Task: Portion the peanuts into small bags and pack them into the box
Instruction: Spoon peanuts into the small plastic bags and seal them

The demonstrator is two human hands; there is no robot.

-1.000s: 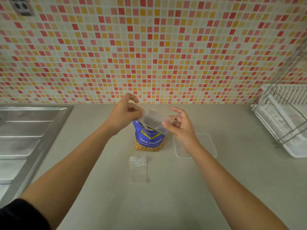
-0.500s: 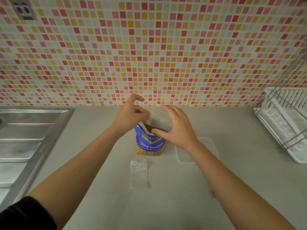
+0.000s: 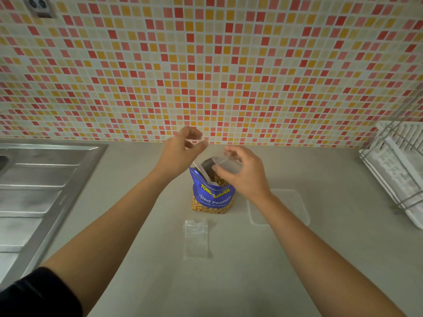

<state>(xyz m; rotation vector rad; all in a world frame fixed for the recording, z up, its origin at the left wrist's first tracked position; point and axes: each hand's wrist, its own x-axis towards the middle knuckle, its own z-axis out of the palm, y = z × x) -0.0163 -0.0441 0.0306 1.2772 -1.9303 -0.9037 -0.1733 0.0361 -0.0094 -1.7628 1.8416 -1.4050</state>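
The blue bag of salted peanuts [image 3: 212, 197] stands open on the counter, with peanuts showing in its mouth. Just above that mouth my right hand [image 3: 242, 172] pinches a small clear bag [image 3: 229, 164]. Up and to the left of the peanut bag, my left hand [image 3: 180, 152] has its fingertips pinched on a thin pale edge. That edge looks like the same small bag's lip. A second small clear bag [image 3: 196, 239] lies flat in front of the peanut bag. The clear plastic box [image 3: 290, 207] sits to the right, partly behind my right forearm.
A steel sink and drainboard [image 3: 45, 179] fill the left side. A white dish rack [image 3: 393, 170] stands at the right edge. The tiled wall [image 3: 206, 76] rises right behind the counter [image 3: 229, 282], which stretches toward me.
My right hand has drawn back from over the peanut bag and now pinches the small clear bag. My left hand has lifted slightly up and away to the left.
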